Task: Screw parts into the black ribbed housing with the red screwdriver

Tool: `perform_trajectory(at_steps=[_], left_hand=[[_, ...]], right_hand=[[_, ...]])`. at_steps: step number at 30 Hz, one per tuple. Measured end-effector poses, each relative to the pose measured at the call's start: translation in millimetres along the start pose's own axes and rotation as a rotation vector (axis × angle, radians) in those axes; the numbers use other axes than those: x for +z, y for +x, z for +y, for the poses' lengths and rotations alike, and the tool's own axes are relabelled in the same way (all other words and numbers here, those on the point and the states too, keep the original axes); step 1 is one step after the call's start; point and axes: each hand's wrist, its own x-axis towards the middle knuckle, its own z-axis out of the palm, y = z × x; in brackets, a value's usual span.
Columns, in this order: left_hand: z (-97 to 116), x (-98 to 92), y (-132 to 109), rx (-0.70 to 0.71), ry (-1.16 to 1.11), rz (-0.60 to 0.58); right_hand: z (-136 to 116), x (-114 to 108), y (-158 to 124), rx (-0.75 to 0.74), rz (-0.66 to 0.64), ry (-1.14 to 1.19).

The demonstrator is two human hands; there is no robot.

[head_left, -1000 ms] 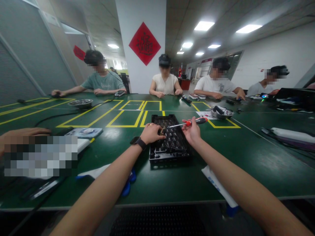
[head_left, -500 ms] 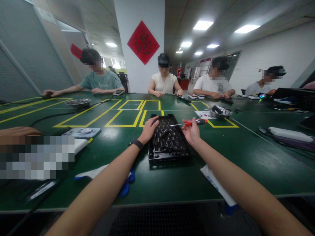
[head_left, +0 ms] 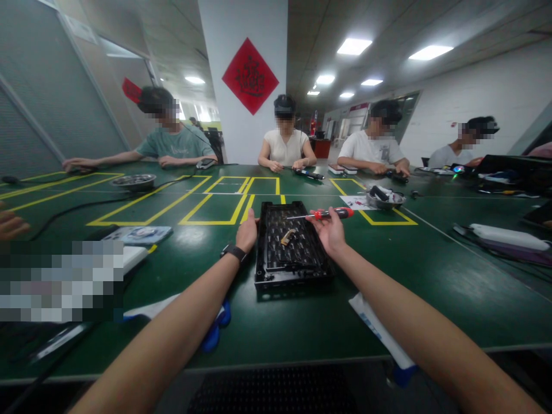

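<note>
A black open casing [head_left: 297, 277], shallow and rectangular, with rows of small raised shapes inside, sits in front of me. On its inner face lies a small tan piece [head_left: 288, 236], perhaps a strip of tape or a flat cable. My left hand [head_left: 246, 234] grips the casing's left edge, thumb pointing up and fingertips hidden. At the right edge, my right hand [head_left: 332, 234] holds a red and black screwdriver [head_left: 340, 213]. Its metal shaft points left over the casing's far part, and the fingers of that hand also meet the rim.
Blue and white gloves [head_left: 215, 328] lie under my left forearm, and a white and blue packet or glove [head_left: 379, 328] under my right. Metal bowls [head_left: 134, 183] [head_left: 385, 198] stand farther off. Several people sit across the green table [head_left: 431, 276]; another person's hand [head_left: 12, 224] is at left.
My left hand has moved from over the casing's top to its left edge. The tan piece now shows clearly inside. My right hand keeps the screwdriver, slightly shifted left.
</note>
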Motion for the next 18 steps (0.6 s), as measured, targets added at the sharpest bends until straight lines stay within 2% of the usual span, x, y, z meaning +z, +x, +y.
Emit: perform_trajectory(at_steps=[4,8,11,18], left_hand=[[4,-2.2,1,-0.097,-0.017,-0.002],[13,-4.5,-1,-0.006,-0.013,0.041],[23,-4.6,-6,0.042,-0.119,0.065],[41,-6.7,-17,0.014,-0.276,0.123]], right_hand=[[3,4,-4,-0.044,-0.110,-0.038],[5,9,-8,-0.094,-0.179,-0.051],[2,11,-10,-0.101,-0.184,-0.057],[-8,15,-11,-0.112,-0.152,-0.061]])
